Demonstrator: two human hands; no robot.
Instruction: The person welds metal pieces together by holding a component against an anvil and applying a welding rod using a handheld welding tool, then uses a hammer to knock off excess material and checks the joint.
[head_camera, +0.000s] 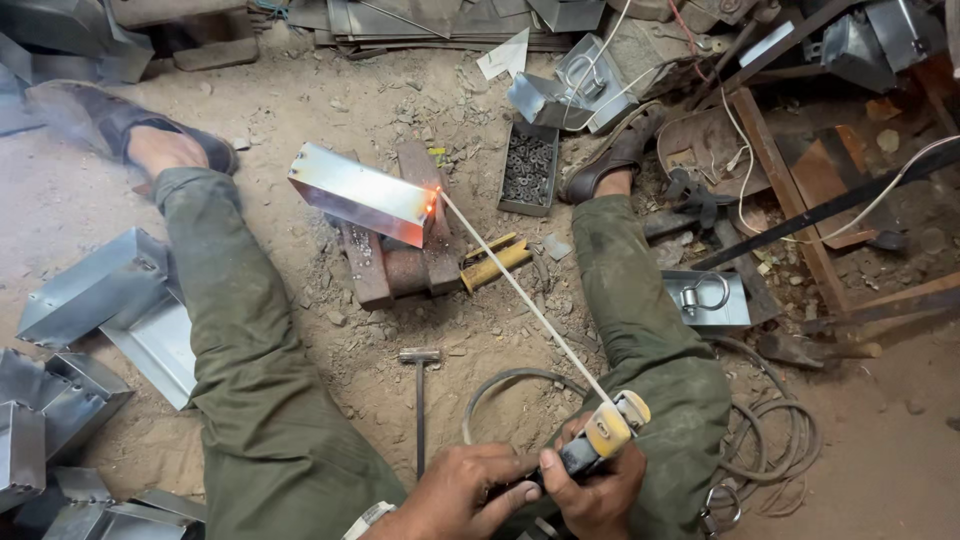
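Both hands (530, 490) round electrode holder (600, 438)

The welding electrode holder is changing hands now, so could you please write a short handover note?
Left hand and right hand: both grip the yellow-tipped electrode holder.
The long pale welding rod runs up to the folded shiny sheet-metal box, its tip glowing orange at the box's right corner.
The box rests on rusty steel blocks.
Done: that corner is being tacked.
Left: other seams cannot be judged.
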